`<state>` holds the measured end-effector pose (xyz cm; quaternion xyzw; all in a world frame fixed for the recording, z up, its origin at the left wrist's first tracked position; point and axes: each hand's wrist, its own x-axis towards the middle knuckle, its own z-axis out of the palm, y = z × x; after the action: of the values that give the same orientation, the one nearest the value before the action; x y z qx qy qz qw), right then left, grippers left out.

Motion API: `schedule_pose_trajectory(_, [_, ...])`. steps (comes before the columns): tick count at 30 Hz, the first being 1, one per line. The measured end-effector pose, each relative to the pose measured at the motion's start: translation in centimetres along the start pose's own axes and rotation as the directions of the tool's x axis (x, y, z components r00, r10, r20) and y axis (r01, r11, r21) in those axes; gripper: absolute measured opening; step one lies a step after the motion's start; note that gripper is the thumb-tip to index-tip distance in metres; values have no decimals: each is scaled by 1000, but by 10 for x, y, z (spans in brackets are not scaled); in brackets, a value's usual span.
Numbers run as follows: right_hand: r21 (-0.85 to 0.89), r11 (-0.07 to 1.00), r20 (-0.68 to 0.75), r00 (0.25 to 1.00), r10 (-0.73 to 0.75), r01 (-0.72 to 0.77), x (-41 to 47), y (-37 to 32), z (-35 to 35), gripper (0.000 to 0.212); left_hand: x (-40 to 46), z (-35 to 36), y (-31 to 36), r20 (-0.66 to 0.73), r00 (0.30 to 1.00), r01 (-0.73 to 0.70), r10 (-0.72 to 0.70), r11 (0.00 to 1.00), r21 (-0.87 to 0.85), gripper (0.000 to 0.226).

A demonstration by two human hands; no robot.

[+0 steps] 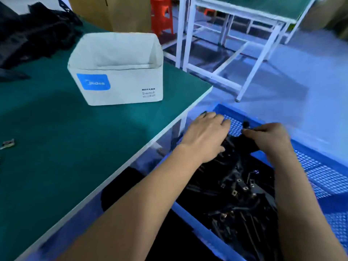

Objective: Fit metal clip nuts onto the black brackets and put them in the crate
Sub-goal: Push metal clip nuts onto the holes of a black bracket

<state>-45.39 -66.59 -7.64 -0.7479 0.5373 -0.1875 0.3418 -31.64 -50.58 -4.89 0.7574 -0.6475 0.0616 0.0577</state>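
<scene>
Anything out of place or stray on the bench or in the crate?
One stray: a small metal clip lies alone near the left edge of the green table, apart from the white box. In the blue crate the black brackets lie in a loose pile; both hands reach in. Nothing looks damaged.

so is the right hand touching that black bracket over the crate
Touching. The head view shows the right hand pinching the black bracket at its top end, above the blue crate.
</scene>
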Motion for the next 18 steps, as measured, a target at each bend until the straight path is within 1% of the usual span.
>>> schedule_pose_trajectory(2, [-237,969,93,991,92,-68,6,20,22,41,0,29,8,142,990,-6,23,992,-124,67])
schedule_pose_trajectory(3, [-316,945,150,978,143,-90,7,28,32,45,-2,45,12,239,971,13,29,985,-173,66])
schedule_pose_trajectory(5, [-413,906,202,961,190,-92,10,41,48,47,-11,73,16,425,905,89,22,967,-239,74])
schedule_pose_trajectory(6, [-438,894,197,960,200,-96,12,44,52,47,-16,85,17,482,876,130,18,954,-271,81])
schedule_pose_trajectory(7, [-453,885,193,957,217,-109,16,46,53,47,-19,93,19,508,861,163,15,938,-305,86])
schedule_pose_trajectory(9, [-446,881,189,946,264,-157,23,46,52,51,-19,98,20,509,861,196,7,918,-345,91])
schedule_pose_trajectory(11, [-461,875,172,953,251,-147,24,41,45,57,-14,94,22,471,882,207,-14,910,-358,92])
schedule_pose_trajectory(12, [-463,878,147,965,215,-125,23,37,41,58,-11,89,22,431,902,216,-37,901,-375,92])
schedule_pose_trajectory(14, [-385,918,53,991,122,-92,21,21,30,55,-6,72,17,307,948,221,-88,876,-430,85])
schedule_pose_trajectory(16, [-234,971,-83,996,23,-42,13,-4,19,42,-5,46,11,151,981,183,-124,854,-487,68])
schedule_pose_trajectory(18, [-100,992,-253,962,-103,80,2,-40,10,24,-6,11,4,-56,981,129,-186,840,-527,50])
